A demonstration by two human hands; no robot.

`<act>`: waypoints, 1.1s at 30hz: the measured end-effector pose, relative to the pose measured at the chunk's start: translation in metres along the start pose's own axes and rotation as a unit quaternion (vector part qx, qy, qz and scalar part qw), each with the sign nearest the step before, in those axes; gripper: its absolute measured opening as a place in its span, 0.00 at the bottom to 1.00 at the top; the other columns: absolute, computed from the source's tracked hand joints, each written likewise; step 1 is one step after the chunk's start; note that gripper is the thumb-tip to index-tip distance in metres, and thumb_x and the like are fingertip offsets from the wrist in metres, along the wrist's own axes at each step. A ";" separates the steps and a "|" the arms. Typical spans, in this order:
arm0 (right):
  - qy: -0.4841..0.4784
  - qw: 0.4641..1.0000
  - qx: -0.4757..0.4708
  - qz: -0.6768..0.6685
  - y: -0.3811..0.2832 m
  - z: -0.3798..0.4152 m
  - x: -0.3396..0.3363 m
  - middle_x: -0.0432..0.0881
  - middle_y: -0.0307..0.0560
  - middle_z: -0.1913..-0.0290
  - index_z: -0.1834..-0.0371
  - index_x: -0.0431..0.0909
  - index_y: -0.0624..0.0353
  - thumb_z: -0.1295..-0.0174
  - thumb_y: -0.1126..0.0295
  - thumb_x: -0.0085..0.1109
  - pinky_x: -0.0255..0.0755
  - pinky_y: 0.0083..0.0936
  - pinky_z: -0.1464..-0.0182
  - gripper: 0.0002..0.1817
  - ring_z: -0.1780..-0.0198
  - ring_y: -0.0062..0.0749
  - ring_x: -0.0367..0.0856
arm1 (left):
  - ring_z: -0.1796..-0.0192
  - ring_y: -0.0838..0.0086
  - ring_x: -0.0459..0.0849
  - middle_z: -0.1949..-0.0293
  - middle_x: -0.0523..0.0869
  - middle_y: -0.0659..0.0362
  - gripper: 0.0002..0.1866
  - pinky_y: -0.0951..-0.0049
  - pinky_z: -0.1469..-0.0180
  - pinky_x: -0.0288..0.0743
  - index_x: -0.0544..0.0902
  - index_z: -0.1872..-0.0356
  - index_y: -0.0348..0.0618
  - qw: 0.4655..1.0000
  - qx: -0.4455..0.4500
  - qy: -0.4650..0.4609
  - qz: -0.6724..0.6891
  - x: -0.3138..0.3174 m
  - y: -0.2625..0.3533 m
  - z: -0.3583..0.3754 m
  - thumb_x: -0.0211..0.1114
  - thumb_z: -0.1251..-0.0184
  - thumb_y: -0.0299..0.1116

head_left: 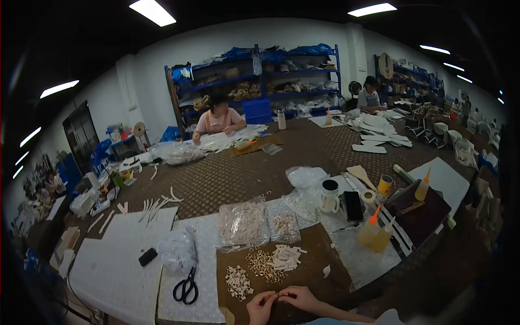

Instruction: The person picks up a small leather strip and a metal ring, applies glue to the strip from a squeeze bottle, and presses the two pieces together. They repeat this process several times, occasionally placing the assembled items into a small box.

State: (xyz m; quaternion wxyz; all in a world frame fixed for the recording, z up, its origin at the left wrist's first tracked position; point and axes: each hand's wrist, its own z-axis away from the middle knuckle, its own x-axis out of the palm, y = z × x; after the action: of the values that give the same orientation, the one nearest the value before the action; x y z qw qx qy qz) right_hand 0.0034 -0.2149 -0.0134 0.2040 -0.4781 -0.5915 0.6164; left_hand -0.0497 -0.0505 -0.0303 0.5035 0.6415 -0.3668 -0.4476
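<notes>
My left hand and my right hand meet fingertip to fingertip at the bottom of the view, over the front of a brown mat. Both are pinched on something too small to make out. Just beyond them on the mat lie a heap of small gold-coloured metal pieces, a pile of white strips and a pile of small pale pieces. Clear bags of pale pieces rest behind the mat. Black-handled scissors lie to its left.
A white mug, a black phone, glue bottles and a dark red board stand or lie at the right. A plastic bag is at the left. Two people sit across the patterned table.
</notes>
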 end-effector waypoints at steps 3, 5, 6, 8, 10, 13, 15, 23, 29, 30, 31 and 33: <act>0.014 1.000 0.025 -0.006 -0.009 0.000 -0.003 0.84 0.44 0.65 0.58 0.83 0.59 0.42 0.69 0.64 0.75 0.22 0.62 0.10 0.66 0.26 0.83 | 0.63 0.81 0.82 0.66 0.85 0.60 0.07 0.81 0.59 0.76 0.83 0.60 0.35 1.000 0.024 0.001 -0.015 0.005 0.008 -0.008 0.66 0.40 0.22; 0.003 0.999 0.046 -0.028 -0.010 -0.004 -0.008 0.84 0.42 0.66 0.58 0.83 0.58 0.41 0.68 0.64 0.75 0.21 0.62 0.10 0.66 0.24 0.83 | 0.63 0.81 0.82 0.66 0.85 0.60 0.07 0.81 0.60 0.76 0.84 0.61 0.35 0.999 0.039 0.005 -0.020 0.009 0.011 -0.010 0.66 0.40 0.22; -0.009 0.998 0.051 -0.048 -0.009 -0.004 -0.010 0.84 0.42 0.65 0.57 0.83 0.58 0.41 0.68 0.64 0.75 0.21 0.62 0.10 0.65 0.24 0.83 | 0.63 0.81 0.82 0.66 0.85 0.60 0.07 0.81 0.60 0.75 0.84 0.61 0.35 0.999 0.049 0.006 -0.020 0.010 0.011 -0.011 0.66 0.40 0.22; -0.015 0.997 0.035 -0.066 -0.002 -0.004 -0.009 0.83 0.43 0.65 0.58 0.82 0.58 0.42 0.69 0.64 0.75 0.22 0.62 0.10 0.66 0.26 0.83 | 0.63 0.81 0.82 0.66 0.85 0.60 0.06 0.81 0.60 0.75 0.84 0.61 0.35 0.997 0.077 0.005 -0.021 0.009 0.012 -0.009 0.66 0.40 0.22; -0.007 0.998 0.000 -0.060 0.015 -0.004 -0.003 0.83 0.46 0.66 0.59 0.81 0.60 0.43 0.70 0.64 0.74 0.24 0.62 0.10 0.66 0.30 0.82 | 0.63 0.81 0.82 0.66 0.85 0.60 0.06 0.81 0.60 0.75 0.84 0.62 0.34 0.993 0.117 -0.006 -0.012 0.006 0.013 -0.006 0.66 0.40 0.22; 0.014 0.999 -0.027 -0.034 0.012 -0.006 -0.006 0.81 0.47 0.68 0.63 0.79 0.62 0.43 0.72 0.63 0.73 0.24 0.64 0.07 0.68 0.31 0.81 | 0.63 0.81 0.82 0.66 0.85 0.60 0.07 0.81 0.60 0.75 0.84 0.61 0.35 0.998 0.051 -0.033 0.032 0.006 0.017 -0.004 0.66 0.41 0.22; 0.009 0.999 -0.022 -0.028 0.005 -0.009 -0.012 0.79 0.47 0.70 0.66 0.78 0.62 0.42 0.75 0.61 0.72 0.23 0.66 0.04 0.70 0.30 0.79 | 0.62 0.80 0.82 0.66 0.85 0.59 0.08 0.81 0.59 0.75 0.85 0.59 0.37 0.997 0.005 -0.049 0.058 0.008 0.008 -0.003 0.66 0.41 0.22; -0.015 0.998 -0.003 -0.057 0.007 -0.012 0.003 0.78 0.40 0.70 0.65 0.78 0.66 0.39 0.81 0.57 0.69 0.14 0.70 0.02 0.72 0.17 0.77 | 0.64 0.71 0.83 0.67 0.84 0.56 0.06 0.76 0.61 0.75 0.84 0.62 0.39 0.995 0.071 0.020 -0.070 -0.003 0.036 0.007 0.64 0.41 0.22; 0.066 0.959 0.076 -0.264 0.006 -0.015 0.000 0.82 0.44 0.65 0.59 0.79 0.66 0.36 0.80 0.55 0.75 0.17 0.63 0.05 0.67 0.22 0.82 | 0.60 0.61 0.79 0.66 0.82 0.56 0.09 0.67 0.57 0.74 0.83 0.61 0.42 0.932 0.106 0.165 -0.304 -0.049 0.043 -0.036 0.61 0.42 0.20; 0.079 0.946 0.093 -0.300 0.003 -0.014 -0.001 0.83 0.44 0.63 0.60 0.79 0.66 0.36 0.80 0.54 0.76 0.17 0.62 0.05 0.66 0.23 0.82 | 0.59 0.61 0.79 0.65 0.82 0.55 0.09 0.66 0.55 0.73 0.83 0.61 0.42 0.922 0.131 0.174 -0.319 -0.051 0.041 -0.041 0.61 0.43 0.20; 0.077 0.941 0.108 -0.310 0.003 -0.014 -0.002 0.83 0.45 0.62 0.60 0.79 0.67 0.36 0.80 0.54 0.76 0.17 0.61 0.05 0.64 0.23 0.82 | 0.58 0.60 0.79 0.64 0.82 0.55 0.10 0.64 0.54 0.72 0.84 0.62 0.42 0.911 0.157 0.186 -0.333 -0.052 0.037 -0.048 0.61 0.43 0.20; 0.067 0.932 0.136 -0.328 0.003 -0.014 -0.004 0.83 0.46 0.60 0.60 0.79 0.68 0.37 0.81 0.55 0.76 0.17 0.60 0.05 0.62 0.22 0.83 | 0.56 0.59 0.79 0.61 0.83 0.54 0.10 0.62 0.51 0.72 0.83 0.62 0.42 0.899 0.192 0.187 -0.346 -0.049 0.033 -0.060 0.61 0.44 0.20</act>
State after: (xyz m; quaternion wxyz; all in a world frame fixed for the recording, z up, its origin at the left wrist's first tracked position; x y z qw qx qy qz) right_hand 0.0177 -0.2119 -0.0130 0.4973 -0.2650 -0.6107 0.5563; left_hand -0.0102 0.0067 0.0174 0.2430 0.8841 -0.1001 -0.3863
